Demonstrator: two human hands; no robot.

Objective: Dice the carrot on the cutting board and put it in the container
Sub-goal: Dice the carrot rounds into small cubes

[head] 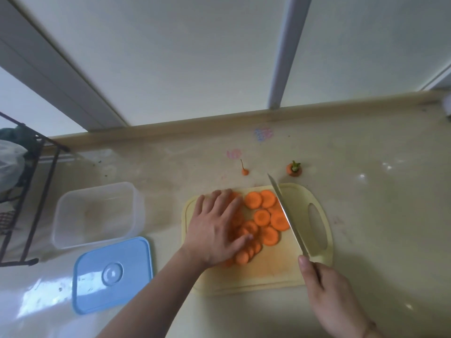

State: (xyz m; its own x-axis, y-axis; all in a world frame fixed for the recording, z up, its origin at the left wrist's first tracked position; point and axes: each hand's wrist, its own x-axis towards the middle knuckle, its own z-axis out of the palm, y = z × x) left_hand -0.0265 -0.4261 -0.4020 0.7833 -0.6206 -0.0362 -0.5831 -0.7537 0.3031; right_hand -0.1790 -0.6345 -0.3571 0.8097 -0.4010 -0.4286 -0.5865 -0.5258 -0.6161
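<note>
Carrot slices (pixel 262 217) are spread flat on the cutting board (pixel 275 267), uncut into dice. Left hand (pixel 217 230) is laid flat on the slices, fingers straight. Knife (pixel 288 215) is gripped at the handle by the right hand (pixel 329 296), blade over the board's right side. Left of the board, the clear container (pixel 97 213) is seen with nothing inside; blue lid (pixel 112 274) is laid just below it. Carrot top (pixel 294 169) and carrot tip (pixel 244 170) are seen beyond the board.

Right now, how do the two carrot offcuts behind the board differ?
The left offcut is a small tip with a thin root thread; the right offcut is a bigger stub with green stalk. Left lies farther from the cutting board; right sits near the knife tip. Both orange, on the counter.
</note>
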